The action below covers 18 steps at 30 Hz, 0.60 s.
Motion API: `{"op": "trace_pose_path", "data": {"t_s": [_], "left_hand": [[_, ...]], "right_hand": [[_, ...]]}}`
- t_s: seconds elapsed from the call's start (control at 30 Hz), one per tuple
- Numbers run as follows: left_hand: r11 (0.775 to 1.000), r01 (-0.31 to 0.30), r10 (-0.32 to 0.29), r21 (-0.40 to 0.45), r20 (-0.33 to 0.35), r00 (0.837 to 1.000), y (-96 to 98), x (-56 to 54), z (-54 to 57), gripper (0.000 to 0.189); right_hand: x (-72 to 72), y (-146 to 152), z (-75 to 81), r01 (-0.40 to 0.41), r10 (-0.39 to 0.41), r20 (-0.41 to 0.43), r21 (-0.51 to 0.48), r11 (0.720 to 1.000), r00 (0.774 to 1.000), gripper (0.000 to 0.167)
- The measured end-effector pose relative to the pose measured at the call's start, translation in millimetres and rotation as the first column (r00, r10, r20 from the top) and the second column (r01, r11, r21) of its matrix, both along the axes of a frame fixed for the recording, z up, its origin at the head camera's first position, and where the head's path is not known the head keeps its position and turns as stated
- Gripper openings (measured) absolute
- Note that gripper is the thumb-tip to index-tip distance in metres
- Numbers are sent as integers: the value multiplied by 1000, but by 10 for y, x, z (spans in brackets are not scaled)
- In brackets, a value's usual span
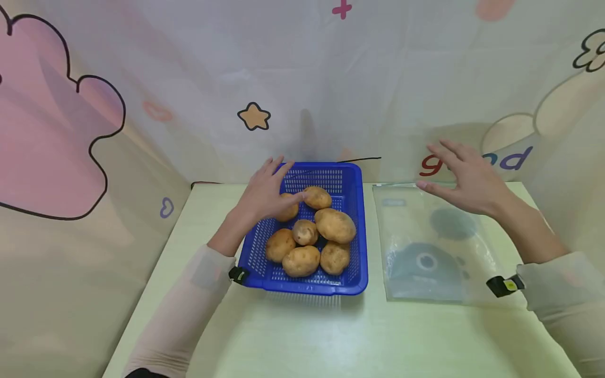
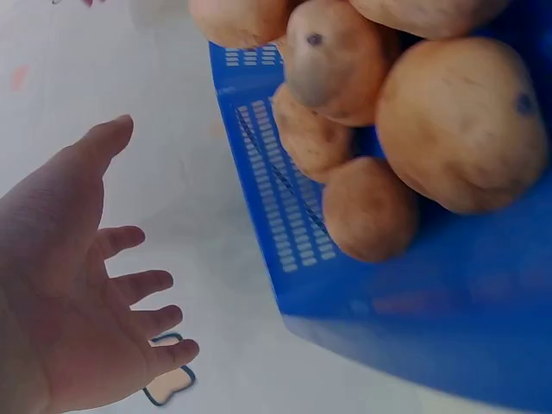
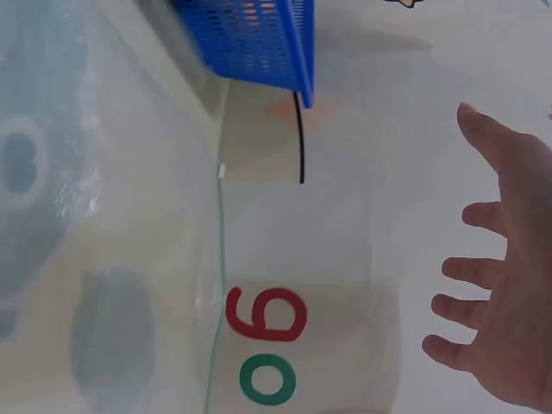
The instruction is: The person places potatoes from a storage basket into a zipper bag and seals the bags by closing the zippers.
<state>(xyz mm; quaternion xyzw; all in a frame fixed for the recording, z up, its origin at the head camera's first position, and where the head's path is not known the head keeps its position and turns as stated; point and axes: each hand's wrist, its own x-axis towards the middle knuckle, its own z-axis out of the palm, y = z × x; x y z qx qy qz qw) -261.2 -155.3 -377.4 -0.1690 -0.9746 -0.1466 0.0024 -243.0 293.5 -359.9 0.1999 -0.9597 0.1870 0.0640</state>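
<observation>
Several potatoes [image 1: 302,261] lie in a blue plastic basket [image 1: 361,236] at the middle of the table. My left hand [image 1: 267,193] hovers above the basket's left rear part, fingers spread and holding nothing. In the left wrist view that hand [image 2: 78,293] is apart from the basket [image 2: 285,302] and the potatoes [image 2: 371,207]. To the right of the basket a clear zip bag [image 1: 425,252] with a printed cartoon figure lies flat. Above its rear right part my right hand [image 1: 472,181] is held with straight, spread fingers. Nothing is in the right hand [image 3: 509,285] in the right wrist view.
A printed cloth [image 1: 307,79] hangs behind the pale table [image 1: 302,341] and along its sides. At the back edge, a thin black cord [image 1: 364,159] runs behind the basket. The bag's zip edge [image 3: 222,259] lies toward the cloth.
</observation>
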Motion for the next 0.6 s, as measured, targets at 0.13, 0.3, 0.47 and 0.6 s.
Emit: {"op": "trace_pose_path", "data": {"t_s": [0.13, 0.3, 0.47, 0.6], "left_hand": [[999, -26, 26, 45, 12, 1000, -202, 37, -78, 81], [975, -90, 71, 203, 98, 993, -540, 67, -256, 75], [872, -222, 87, 436, 308, 947, -795, 136, -426, 77], [719, -384, 64, 579, 496, 866, -837, 210, -581, 74]], "right_hand": [[-102, 102, -29, -3, 4, 51, -16, 1000, 999, 87], [-290, 194, -123, -5, 11, 143, -38, 999, 990, 85], [-522, 270, -329, 16, -14, 238, -6, 1000, 971, 89], [-668, 352, -552, 43, -39, 302, -8, 999, 953, 90]]}}
